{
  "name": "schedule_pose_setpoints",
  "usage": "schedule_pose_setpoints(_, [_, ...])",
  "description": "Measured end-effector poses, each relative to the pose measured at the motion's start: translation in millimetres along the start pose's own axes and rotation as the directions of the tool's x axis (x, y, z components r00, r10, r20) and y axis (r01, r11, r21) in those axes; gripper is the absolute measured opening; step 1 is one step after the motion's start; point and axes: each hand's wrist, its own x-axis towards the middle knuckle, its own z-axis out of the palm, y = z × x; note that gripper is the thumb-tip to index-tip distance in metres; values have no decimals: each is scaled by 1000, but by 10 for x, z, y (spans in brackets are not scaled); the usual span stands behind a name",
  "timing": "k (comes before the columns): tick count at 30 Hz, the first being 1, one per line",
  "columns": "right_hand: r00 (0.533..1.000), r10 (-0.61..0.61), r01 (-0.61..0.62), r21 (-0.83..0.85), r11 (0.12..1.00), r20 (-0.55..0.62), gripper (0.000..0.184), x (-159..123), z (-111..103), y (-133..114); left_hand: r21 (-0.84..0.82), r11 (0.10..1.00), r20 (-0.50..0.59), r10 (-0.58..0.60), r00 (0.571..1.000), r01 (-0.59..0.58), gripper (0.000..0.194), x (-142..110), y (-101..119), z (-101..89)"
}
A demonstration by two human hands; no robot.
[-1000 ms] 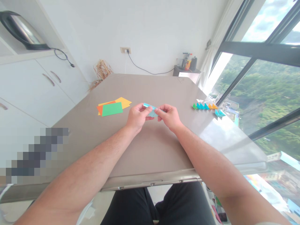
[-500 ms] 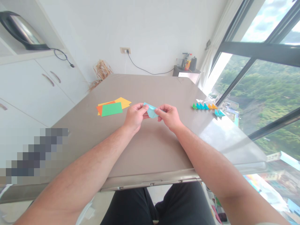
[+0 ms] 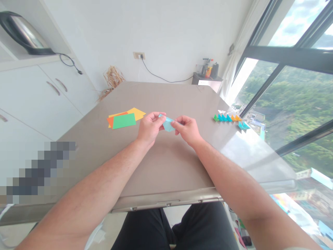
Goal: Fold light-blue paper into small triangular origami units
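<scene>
Between my two hands, above the table, is a small folded piece of light blue paper (image 3: 168, 125). My left hand (image 3: 151, 127) pinches its left end between thumb and fingers. Its right end is gripped by my right hand (image 3: 187, 130), thumb on top. The fingers behind the paper are partly hidden. To the left of my left hand lie flat paper sheets: a green sheet (image 3: 124, 121) on top, an orange sheet (image 3: 110, 122) and yellow paper (image 3: 136, 113) beneath it.
Several small folded paper boats stand at the table's right side, among them blue boats (image 3: 224, 118), orange boats (image 3: 236, 118) and a separate blue one (image 3: 244, 125). The brown table (image 3: 166, 163) ends at a front edge above my legs. A window (image 3: 286, 90) is on the right.
My left hand has shifted slightly, its fingers curling further over the top of the light blue paper. My right hand stays nearly still.
</scene>
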Motion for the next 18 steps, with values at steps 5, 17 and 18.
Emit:
schedule_pose_setpoints(5, [999, -27, 27, -5, 1000, 28, 26, 6, -15, 34, 54, 999, 41, 1, 999, -3, 38, -1, 14, -40])
schedule_pose_setpoints(17, [994, -14, 10, 45, 999, 106, 26, 40, -105, 59, 74, 997, 80, -2, 997, -4, 38, 47, 52, -111])
schedule_pose_setpoints(18, [995, -7, 3, 37, 999, 101, 25, 40, -104, 56, 74, 997, 75, 5, 997, -10, 38, 52, 51, -116])
